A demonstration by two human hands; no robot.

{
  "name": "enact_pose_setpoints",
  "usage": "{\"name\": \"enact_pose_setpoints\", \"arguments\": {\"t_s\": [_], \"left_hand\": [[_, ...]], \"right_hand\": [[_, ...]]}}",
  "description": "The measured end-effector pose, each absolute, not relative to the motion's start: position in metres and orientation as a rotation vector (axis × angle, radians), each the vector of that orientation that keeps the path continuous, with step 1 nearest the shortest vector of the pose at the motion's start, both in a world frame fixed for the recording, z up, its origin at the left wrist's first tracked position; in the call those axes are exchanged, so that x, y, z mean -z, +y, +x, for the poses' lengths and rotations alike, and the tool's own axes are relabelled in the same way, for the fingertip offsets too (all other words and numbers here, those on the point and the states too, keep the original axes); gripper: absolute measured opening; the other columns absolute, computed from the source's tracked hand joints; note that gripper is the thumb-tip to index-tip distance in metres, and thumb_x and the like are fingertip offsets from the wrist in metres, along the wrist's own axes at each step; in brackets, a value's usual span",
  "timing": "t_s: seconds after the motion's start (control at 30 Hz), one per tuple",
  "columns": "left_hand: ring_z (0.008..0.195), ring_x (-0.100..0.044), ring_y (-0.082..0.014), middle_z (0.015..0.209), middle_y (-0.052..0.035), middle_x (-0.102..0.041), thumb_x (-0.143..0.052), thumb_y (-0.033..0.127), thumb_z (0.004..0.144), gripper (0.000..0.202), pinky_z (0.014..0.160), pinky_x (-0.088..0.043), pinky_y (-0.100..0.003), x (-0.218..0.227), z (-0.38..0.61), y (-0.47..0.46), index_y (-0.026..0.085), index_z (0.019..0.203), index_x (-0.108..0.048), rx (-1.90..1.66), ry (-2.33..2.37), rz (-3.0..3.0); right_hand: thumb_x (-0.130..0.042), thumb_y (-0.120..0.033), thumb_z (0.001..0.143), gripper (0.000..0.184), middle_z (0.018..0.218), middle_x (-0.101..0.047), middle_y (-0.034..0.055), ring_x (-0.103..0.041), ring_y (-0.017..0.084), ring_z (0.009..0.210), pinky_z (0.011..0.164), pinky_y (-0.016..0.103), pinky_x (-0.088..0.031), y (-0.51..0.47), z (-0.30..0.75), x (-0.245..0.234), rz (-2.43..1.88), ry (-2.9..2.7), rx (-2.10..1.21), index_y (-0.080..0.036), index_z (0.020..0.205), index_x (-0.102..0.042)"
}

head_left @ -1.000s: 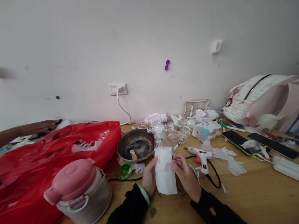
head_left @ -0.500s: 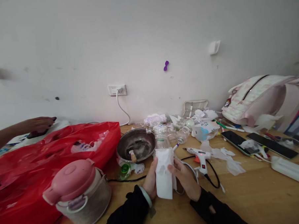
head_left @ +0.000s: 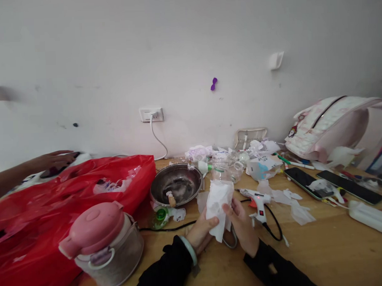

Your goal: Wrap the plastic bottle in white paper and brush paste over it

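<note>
Left hand (head_left: 199,232) grips the paper (head_left: 219,203) from the left, thumb on top. Right hand (head_left: 243,227) holds its right edge, thumb on the face, fingers curled at the side. Paper is mid-scene over the near part of the bench (head_left: 313,255), tilted, near end hanging ragged. Clear bottle (head_left: 221,174) shows at its far end; can't tell if the paper goes fully round it. Bowl (head_left: 152,191) sits left of the paper, glue gun (head_left: 259,199) just right, red light on, nozzle pointing left. Pink-lidded pot (head_left: 99,227) near left, red bag (head_left: 69,182) behind it. Scraps and clear bottles pile up at the far side. Two phones (head_left: 303,181) and backpack (head_left: 332,124) right. Another person's hand (head_left: 57,159) is far left, on a dark object.
</note>
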State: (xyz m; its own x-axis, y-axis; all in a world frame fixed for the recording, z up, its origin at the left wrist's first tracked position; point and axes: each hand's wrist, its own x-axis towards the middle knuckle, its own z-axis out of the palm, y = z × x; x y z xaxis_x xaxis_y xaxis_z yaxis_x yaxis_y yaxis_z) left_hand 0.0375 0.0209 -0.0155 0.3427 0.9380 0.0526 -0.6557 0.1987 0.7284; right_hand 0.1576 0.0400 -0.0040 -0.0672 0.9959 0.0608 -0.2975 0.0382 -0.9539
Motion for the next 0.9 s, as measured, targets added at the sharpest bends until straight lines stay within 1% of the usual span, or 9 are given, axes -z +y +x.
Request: {"name": "enact_pose_setpoints", "arguments": {"t_s": [0.1,0.27,0.4,0.5,0.57,0.63,0.73,0.83,0.9], "left_hand": [[0.109,-0.055,-0.0295,0.107,-0.0117,-0.067,-0.087,0.030,0.052,0.080,0.097,-0.038,-0.037,0.009,0.041,0.018,0.017,0.123,-0.054,-1.164,0.496,0.740],[0.110,-0.054,-0.0269,0.114,-0.0096,-0.064,-0.088,0.026,0.049,0.076,0.095,-0.038,-0.033,0.005,0.043,0.016,0.018,0.118,-0.057,-1.155,0.531,0.704],[0.098,-0.059,-0.0234,0.106,-0.0088,-0.067,-0.088,0.025,0.049,0.074,0.086,-0.042,-0.029,0.006,0.043,0.016,0.017,0.117,-0.058,-1.168,0.507,0.701],[0.083,-0.060,-0.0196,0.098,-0.0077,-0.068,-0.085,0.028,0.052,0.074,0.073,-0.044,-0.027,0.007,0.042,0.016,0.017,0.119,-0.056,-1.197,0.467,0.684],[0.076,-0.060,-0.0181,0.092,-0.0072,-0.068,-0.084,0.030,0.054,0.073,0.067,-0.044,-0.026,0.008,0.042,0.016,0.016,0.120,-0.056,-1.203,0.445,0.649],[0.073,-0.059,-0.0173,0.087,-0.0070,-0.068,-0.084,0.030,0.054,0.072,0.066,-0.044,-0.026,0.009,0.042,0.016,0.014,0.118,-0.057,-1.193,0.441,0.618],[0.069,-0.058,-0.0160,0.082,-0.0062,-0.067,-0.085,0.029,0.053,0.068,0.065,-0.044,-0.027,0.011,0.040,0.016,0.012,0.113,-0.060,-1.167,0.463,0.609],[0.065,-0.056,-0.0159,0.079,-0.0062,-0.066,-0.086,0.031,0.051,0.064,0.060,-0.043,-0.027,0.013,0.039,0.018,0.012,0.107,-0.062,-1.137,0.481,0.618],[0.066,-0.057,-0.0167,0.080,-0.0067,-0.066,-0.086,0.033,0.051,0.060,0.062,-0.043,-0.028,0.015,0.040,0.019,0.011,0.102,-0.064,-1.129,0.492,0.618]], "right_hand": [[-0.072,-0.057,0.060,0.057,0.106,-0.069,0.0098,-0.062,0.030,0.101,0.089,0.044,-0.048,0.042,0.158,0.004,-0.916,-1.089,-1.323,-0.021,0.100,-0.055],[-0.071,-0.054,0.064,0.053,0.098,-0.069,0.0097,-0.063,0.028,0.093,0.081,0.041,-0.050,0.044,0.160,0.007,-0.913,-1.146,-1.294,-0.019,0.101,-0.056],[-0.072,-0.053,0.064,0.053,0.095,-0.068,0.0077,-0.064,0.025,0.088,0.076,0.037,-0.051,0.047,0.163,0.010,-0.837,-1.167,-1.324,-0.021,0.102,-0.054],[-0.067,-0.060,0.065,0.061,0.107,-0.065,0.0087,-0.062,0.025,0.095,0.080,0.036,-0.049,0.049,0.164,0.014,-0.736,-1.204,-1.433,-0.023,0.111,-0.052],[-0.067,-0.064,0.062,0.068,0.110,-0.065,0.0093,-0.062,0.027,0.098,0.081,0.037,-0.049,0.049,0.164,0.017,-0.721,-1.285,-1.481,-0.023,0.114,-0.053],[-0.071,-0.062,0.057,0.066,0.104,-0.067,0.0095,-0.063,0.028,0.094,0.079,0.038,-0.050,0.048,0.163,0.017,-0.754,-1.361,-1.498,-0.022,0.108,-0.058],[-0.075,-0.056,0.055,0.054,0.090,-0.070,0.0085,-0.065,0.029,0.084,0.074,0.040,-0.051,0.045,0.162,0.015,-0.814,-1.391,-1.496,-0.021,0.095,-0.063],[-0.075,-0.054,0.055,0.052,0.087,-0.071,0.0077,-0.065,0.029,0.081,0.074,0.041,-0.051,0.045,0.163,0.014,-0.864,-1.385,-1.465,-0.021,0.094,-0.063],[-0.074,-0.054,0.057,0.051,0.086,-0.071,0.0083,-0.065,0.029,0.081,0.074,0.041,-0.051,0.045,0.163,0.014,-0.905,-1.368,-1.441,-0.021,0.093,-0.063]]}}
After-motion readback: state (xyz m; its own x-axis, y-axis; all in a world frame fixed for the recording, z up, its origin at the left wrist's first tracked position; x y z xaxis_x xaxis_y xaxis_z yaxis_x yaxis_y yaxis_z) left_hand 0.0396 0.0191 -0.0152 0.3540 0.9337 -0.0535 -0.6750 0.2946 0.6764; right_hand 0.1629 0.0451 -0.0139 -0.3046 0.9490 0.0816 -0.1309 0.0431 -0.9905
